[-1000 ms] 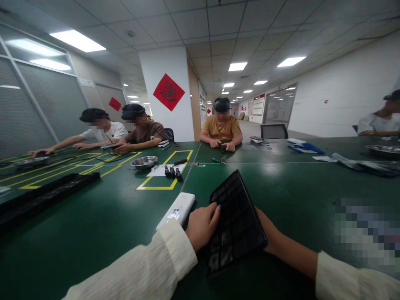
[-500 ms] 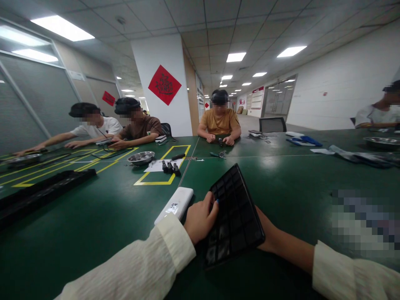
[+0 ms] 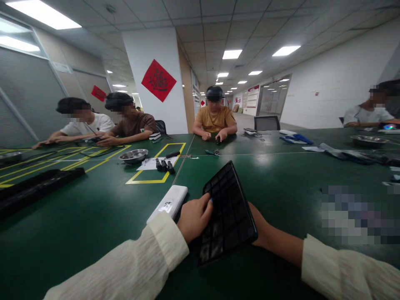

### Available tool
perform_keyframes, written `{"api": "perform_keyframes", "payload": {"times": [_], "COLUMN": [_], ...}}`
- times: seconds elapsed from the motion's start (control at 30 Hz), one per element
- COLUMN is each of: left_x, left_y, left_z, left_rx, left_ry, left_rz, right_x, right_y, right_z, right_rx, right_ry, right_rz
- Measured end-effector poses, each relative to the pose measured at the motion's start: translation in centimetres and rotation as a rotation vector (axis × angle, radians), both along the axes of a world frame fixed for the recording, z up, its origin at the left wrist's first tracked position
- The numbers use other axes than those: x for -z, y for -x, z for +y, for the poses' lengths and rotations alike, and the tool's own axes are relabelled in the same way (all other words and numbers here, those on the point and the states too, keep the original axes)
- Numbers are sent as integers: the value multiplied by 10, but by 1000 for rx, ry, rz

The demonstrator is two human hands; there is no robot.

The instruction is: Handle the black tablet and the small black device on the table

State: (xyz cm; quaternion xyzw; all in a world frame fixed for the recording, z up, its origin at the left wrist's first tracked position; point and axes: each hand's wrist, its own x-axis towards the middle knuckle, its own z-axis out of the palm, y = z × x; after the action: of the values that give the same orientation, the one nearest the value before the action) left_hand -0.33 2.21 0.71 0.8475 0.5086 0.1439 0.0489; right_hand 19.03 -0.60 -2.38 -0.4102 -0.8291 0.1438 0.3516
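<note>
I see bench (image 3: 290, 183); black gridded panel (image 3: 229, 216) tilted, near centre; right hand (image 3: 256, 221) grasping it from behind, fingers hidden; left hand (image 3: 193, 218) on its left, can't tell if grip's clenched; white case (image 3: 171, 201) beside; 3 black fittings (image 3: 164, 166) beyond

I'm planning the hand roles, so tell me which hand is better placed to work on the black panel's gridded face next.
Probably the left hand: it sits in front, at the gridded face of the black panel. The right hand is behind the panel, partly hidden, seemingly supporting it.
</note>
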Motion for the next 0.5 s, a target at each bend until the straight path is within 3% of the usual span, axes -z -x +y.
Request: {"api": "perform_keyframes", "payload": {"times": [0.27,0.5], "left_x": [-2,0], "left_y": [0,0], "left_z": [1,1], "left_rx": [14,-57], "left_ry": [50,62], "left_rz": [-67,-68], "right_x": [-2,-8], "right_y": [-1,-1], "right_z": [0,-3], "right_rx": [9,1], "right_ry": [-9,-27], "right_rz": [-38,-64]}}
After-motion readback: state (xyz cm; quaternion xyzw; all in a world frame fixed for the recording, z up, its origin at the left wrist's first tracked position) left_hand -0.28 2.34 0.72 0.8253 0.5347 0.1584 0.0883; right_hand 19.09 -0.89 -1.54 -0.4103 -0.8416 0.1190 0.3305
